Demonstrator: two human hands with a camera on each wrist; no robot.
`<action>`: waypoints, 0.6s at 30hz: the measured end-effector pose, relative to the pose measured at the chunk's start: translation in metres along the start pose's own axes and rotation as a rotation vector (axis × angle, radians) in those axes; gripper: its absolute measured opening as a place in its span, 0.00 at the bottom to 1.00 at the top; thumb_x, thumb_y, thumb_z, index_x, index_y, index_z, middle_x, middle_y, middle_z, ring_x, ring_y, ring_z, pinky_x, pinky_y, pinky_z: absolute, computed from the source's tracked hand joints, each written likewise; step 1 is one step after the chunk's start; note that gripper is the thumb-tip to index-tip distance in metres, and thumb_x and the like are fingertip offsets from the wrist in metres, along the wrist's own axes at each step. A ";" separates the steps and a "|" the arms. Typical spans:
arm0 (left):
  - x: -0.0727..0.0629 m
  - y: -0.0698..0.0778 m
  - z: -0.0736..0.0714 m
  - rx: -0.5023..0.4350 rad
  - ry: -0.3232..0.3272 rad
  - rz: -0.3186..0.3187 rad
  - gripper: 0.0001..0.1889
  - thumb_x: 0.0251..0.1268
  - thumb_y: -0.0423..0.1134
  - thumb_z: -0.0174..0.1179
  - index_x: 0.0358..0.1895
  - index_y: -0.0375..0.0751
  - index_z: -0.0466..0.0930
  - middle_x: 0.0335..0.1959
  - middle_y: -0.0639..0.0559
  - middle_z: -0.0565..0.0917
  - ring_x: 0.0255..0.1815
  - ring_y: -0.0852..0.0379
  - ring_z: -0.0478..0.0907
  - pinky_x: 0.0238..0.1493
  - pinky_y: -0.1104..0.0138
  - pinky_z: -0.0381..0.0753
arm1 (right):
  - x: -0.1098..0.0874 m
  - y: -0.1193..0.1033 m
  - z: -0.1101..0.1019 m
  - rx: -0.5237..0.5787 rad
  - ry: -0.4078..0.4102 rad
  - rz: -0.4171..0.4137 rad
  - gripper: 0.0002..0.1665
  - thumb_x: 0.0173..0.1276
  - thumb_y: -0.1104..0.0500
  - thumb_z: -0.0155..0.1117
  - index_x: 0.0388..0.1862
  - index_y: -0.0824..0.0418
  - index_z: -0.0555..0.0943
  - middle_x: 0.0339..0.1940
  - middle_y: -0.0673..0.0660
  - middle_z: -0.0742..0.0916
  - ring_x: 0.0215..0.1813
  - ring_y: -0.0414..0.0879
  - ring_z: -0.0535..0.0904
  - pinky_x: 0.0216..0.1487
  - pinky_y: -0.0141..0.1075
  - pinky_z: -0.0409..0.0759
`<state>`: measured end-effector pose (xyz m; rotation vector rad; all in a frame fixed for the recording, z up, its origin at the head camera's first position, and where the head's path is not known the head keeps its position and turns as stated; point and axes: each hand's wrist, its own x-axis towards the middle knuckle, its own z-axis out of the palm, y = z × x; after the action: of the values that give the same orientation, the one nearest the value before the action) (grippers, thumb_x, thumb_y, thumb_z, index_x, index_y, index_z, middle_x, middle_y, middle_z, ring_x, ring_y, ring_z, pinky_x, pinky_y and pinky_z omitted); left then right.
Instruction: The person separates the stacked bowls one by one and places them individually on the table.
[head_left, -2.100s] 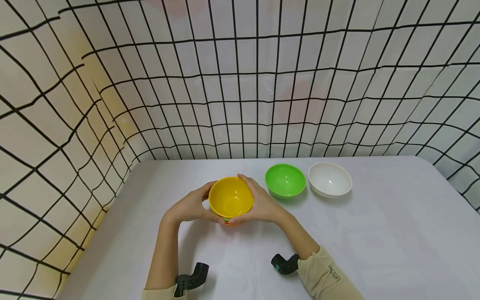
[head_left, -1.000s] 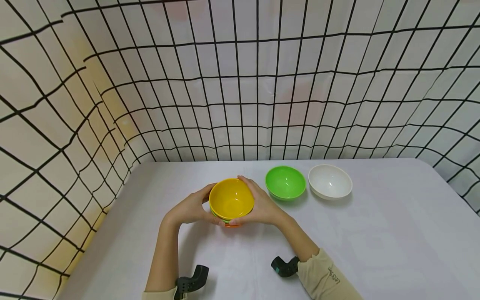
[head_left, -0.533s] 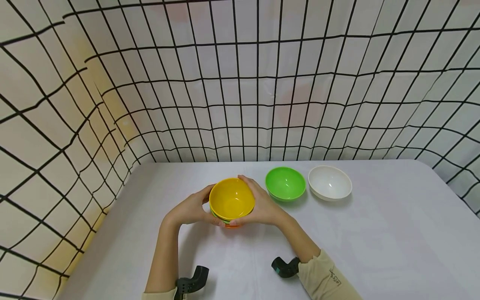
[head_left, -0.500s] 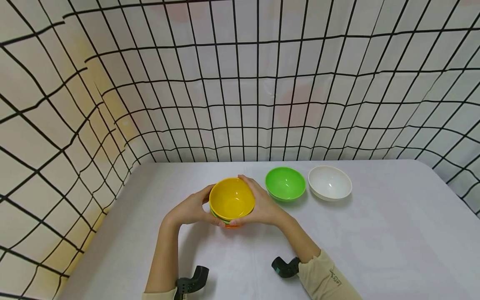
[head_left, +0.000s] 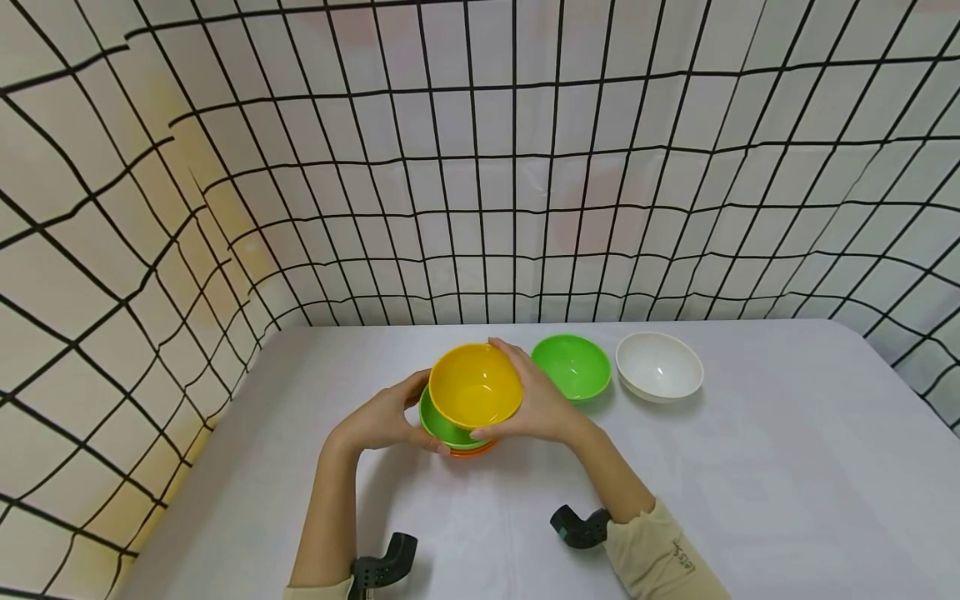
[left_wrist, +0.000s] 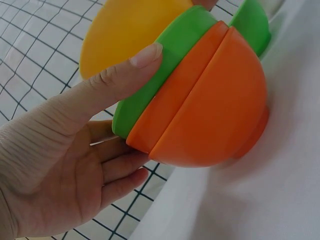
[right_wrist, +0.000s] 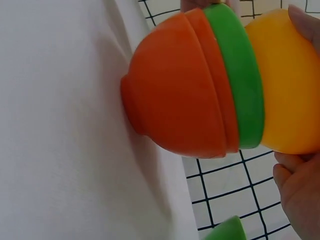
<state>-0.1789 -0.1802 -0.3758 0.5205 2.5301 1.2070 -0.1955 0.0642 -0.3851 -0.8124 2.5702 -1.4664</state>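
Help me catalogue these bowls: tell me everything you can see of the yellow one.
The yellow bowl is round, smooth and glossy, apparently plastic, with nothing inside. Its mouth faces up toward the head camera. The right hand grips it from the side, over the stacked green bowl; whether its base touches that is hidden.

Yellow bowl (head_left: 476, 387) glossy, mouth up, in right hand (head_left: 538, 406), just over green bowl (head_left: 446, 431), offset right, contact unclear, green bowl nested in two orange bowls (left_wrist: 215, 105), stack (right_wrist: 175, 90) upright on table (head_left: 750, 500)
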 end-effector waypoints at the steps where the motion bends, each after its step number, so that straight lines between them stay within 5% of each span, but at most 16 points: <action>1: 0.000 0.000 0.000 -0.003 -0.002 0.004 0.53 0.32 0.52 0.77 0.68 0.47 0.59 0.67 0.55 0.64 0.69 0.52 0.59 0.67 0.56 0.60 | 0.000 -0.001 -0.002 0.000 0.003 0.002 0.68 0.34 0.43 0.81 0.73 0.46 0.51 0.70 0.50 0.63 0.63 0.49 0.66 0.60 0.49 0.71; 18: -0.001 0.000 -0.001 -0.008 -0.011 0.007 0.52 0.31 0.51 0.78 0.67 0.51 0.59 0.65 0.59 0.66 0.69 0.54 0.60 0.68 0.56 0.60 | -0.008 -0.005 -0.041 -0.015 0.051 0.069 0.68 0.35 0.43 0.80 0.73 0.44 0.50 0.72 0.54 0.60 0.65 0.55 0.64 0.60 0.53 0.70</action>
<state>-0.1785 -0.1813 -0.3748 0.5333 2.5150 1.2131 -0.1994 0.0981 -0.3607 -0.6890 2.6208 -1.4694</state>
